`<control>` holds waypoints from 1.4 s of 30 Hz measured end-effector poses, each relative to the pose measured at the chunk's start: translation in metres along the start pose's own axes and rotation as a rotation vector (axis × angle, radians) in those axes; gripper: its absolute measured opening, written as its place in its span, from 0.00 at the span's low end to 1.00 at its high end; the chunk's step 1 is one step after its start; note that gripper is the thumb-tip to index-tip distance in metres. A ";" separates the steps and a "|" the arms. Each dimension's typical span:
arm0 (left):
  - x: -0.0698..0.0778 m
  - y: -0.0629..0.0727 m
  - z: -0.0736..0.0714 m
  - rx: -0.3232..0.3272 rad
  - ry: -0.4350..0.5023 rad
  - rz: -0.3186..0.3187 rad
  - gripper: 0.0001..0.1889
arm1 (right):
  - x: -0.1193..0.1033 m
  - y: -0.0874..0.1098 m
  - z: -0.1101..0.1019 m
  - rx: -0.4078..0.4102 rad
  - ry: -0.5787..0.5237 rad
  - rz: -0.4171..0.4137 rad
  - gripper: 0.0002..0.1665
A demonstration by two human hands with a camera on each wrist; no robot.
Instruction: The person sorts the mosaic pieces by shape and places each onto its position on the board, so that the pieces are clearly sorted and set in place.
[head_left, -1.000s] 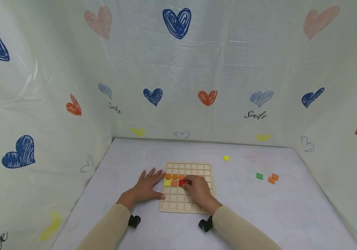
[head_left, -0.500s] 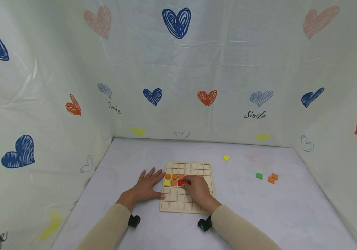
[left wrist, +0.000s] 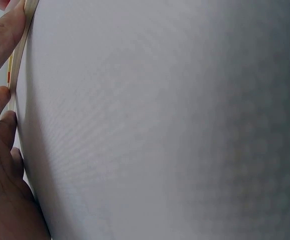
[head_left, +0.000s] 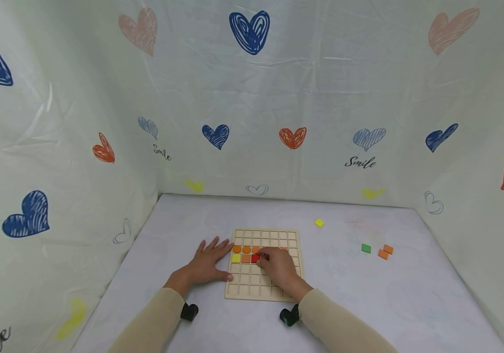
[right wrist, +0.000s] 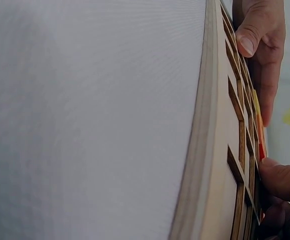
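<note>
A wooden grid board (head_left: pixel 252 289) lies flat on the table. My left hand (head_left: pixel 203 264) has its fingers spread at the board's left side, thumb and fingertips touching its edge; the left wrist view shows those fingers (left wrist: pixel 5 37) against the rim. Over the middle of the board, my right hand (head_left: pixel 280 269) has curled fingers and pinches a red square tile (head_left: pixel 255 258) in a cell. A yellow square tile (head_left: pixel 236 258) and an orange square tile (head_left: pixel 246 258) sit left of it. Orange round pieces (head_left: pixel 237 249) fill cells behind. My right hand hides several cells.
To the right of the board lie a loose yellow tile (head_left: pixel 319 223), a green tile (head_left: pixel 366 248) and two orange tiles (head_left: pixel 383 254). A white curtain with printed hearts (head_left: pixel 313 98) hangs around the table (head_left: pixel 340 294) at the back and sides.
The red tile and my right hand have shifted very slightly left since a second ago. My left hand has stayed at the board's edge.
</note>
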State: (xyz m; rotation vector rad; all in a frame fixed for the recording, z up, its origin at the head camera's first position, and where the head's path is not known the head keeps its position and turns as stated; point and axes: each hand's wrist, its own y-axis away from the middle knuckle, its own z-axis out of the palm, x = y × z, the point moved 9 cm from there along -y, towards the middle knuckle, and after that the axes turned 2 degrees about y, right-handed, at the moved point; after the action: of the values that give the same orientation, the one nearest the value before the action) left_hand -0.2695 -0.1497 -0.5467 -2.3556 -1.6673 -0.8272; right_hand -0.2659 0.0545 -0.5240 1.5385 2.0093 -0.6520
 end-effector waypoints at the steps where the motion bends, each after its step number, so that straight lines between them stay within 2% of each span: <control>1: 0.000 0.000 0.000 0.001 0.001 0.000 0.53 | 0.000 0.000 0.000 0.000 -0.003 0.000 0.15; 20: 0.003 0.001 -0.002 0.008 0.014 -0.009 0.53 | 0.002 -0.001 -0.001 0.004 -0.034 0.013 0.15; 26: 0.000 0.000 -0.001 0.008 0.034 -0.019 0.54 | 0.008 -0.002 -0.005 0.033 -0.048 0.015 0.14; 33: -0.001 0.000 0.000 0.010 0.034 -0.029 0.54 | 0.019 -0.006 -0.022 0.087 -0.129 0.030 0.12; 42: 0.000 0.001 0.001 -0.005 0.025 -0.035 0.54 | 0.041 -0.018 -0.060 0.148 -0.139 0.072 0.18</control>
State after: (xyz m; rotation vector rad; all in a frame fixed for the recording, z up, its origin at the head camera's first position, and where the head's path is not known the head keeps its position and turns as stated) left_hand -0.2683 -0.1499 -0.5472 -2.3156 -1.7030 -0.8641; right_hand -0.2988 0.1190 -0.5045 1.5949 1.8292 -0.8702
